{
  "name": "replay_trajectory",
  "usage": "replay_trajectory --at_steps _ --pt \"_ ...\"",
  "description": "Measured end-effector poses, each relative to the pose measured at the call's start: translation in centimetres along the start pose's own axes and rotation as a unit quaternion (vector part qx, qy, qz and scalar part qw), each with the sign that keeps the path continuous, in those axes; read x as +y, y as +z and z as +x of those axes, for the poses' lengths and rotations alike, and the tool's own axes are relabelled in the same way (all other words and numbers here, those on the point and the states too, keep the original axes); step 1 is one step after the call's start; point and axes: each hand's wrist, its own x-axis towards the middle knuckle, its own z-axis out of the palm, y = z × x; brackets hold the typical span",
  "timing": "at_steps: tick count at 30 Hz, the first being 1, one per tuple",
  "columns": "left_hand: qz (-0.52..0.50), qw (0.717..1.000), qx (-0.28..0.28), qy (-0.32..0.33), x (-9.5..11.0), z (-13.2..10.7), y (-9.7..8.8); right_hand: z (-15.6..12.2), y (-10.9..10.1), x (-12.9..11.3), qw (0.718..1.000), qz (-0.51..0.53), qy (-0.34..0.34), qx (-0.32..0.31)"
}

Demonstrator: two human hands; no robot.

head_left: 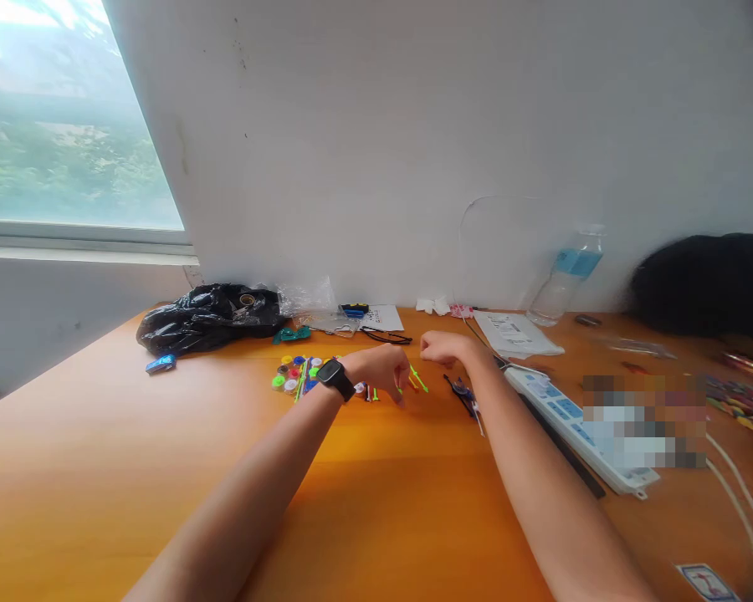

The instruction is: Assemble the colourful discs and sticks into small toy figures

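My left hand point(384, 369), with a black watch point(335, 380) at its wrist, bends down over the table, fingers curled together at small coloured plastic sticks. A green stick point(420, 379) shows just beyond its fingertips; whether it is gripped or lying there I cannot tell. My right hand point(444, 345) is curled closed a little further right, its fingertips hidden. Left of my left hand lie several round coloured plastic pieces point(279, 382) and more sticks, partly covered by the wrist. Small dark blue pieces point(462, 389) lie beside my right forearm.
A black plastic bag point(210, 319), clear wrapping point(307, 297) and papers point(518, 333) line the wall side. A clear bottle point(568, 276) stands behind a white power strip point(581, 426) right of my arm. A blue object point(161, 364) lies far left.
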Motion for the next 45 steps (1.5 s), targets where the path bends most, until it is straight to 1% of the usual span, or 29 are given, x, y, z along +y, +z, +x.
replay_trajectory --at_steps 3,5,9,11,13,17,19,21,24,26,28,32,37,40,43,45 --pt "-0.001 1.0 -0.023 -0.007 -0.3 -0.2 -0.4 -1.2 -1.3 1.3 0.997 -0.035 0.058 -0.036" --pt "0.006 1.0 -0.028 -0.008 -0.5 -0.4 -0.8 -1.9 -1.7 2.2 0.993 -0.048 0.085 -0.07" --pt "0.023 1.0 -0.005 -0.005 -0.5 -0.7 -1.3 -2.4 -1.4 3.1 0.982 -0.059 0.118 -0.136" --pt "0.026 1.0 0.004 -0.001 -0.5 -0.9 -1.4 -2.3 -1.1 3.2 0.98 -0.059 0.121 -0.148" --pt "0.023 1.0 -0.001 -0.003 -0.6 -1.0 -1.4 -2.0 -0.8 3.1 0.981 -0.055 0.118 -0.147" --pt "0.0 0.998 -0.034 -0.056 -1.3 -1.3 -1.6 -1.6 -0.9 3.1 0.988 -0.03 0.09 -0.121" --pt "0.007 0.997 -0.04 -0.06 -1.8 -1.2 -1.8 -1.6 -1.1 3.2 0.993 -0.008 0.062 -0.101" --pt "0.04 0.999 -0.014 -0.025 -2.4 -0.9 -2.1 -1.8 -1.4 3.2 0.996 0.015 0.029 -0.079" --pt "0.106 0.991 0.058 0.049 -3.2 -0.3 -2.4 -2.2 -1.7 2.8 0.998 0.038 -0.019 -0.047" --pt "0.127 0.986 0.077 0.07 -3.8 0.0 -2.4 -2.4 -1.7 2.5 0.998 0.043 -0.039 -0.037" --pt "0.126 0.987 0.073 0.067 -4.1 0.0 -2.4 -2.4 -1.7 2.3 0.997 0.044 -0.051 -0.035" --pt "0.115 0.99 0.067 0.042 -4.5 -0.2 -2.2 -1.9 -1.4 2.3 0.994 0.043 -0.09 -0.036" --pt "0.114 0.991 0.069 0.032 -4.5 -0.3 -2.3 -0.9 -0.6 2.1 0.988 0.059 -0.125 -0.071" --pt "0.118 0.99 0.073 0.026 -4.4 -0.3 -2.4 -0.3 0.3 1.5 0.978 0.12 -0.146 -0.09" --pt "0.123 0.989 0.073 0.03 -4.4 -0.2 -2.5 0.2 1.3 0.4 0.962 0.202 -0.167 -0.079" --pt "0.124 0.99 0.069 0.029 -4.5 -0.2 -2.5 0.5 2.0 -0.3 0.948 0.257 -0.169 -0.076"
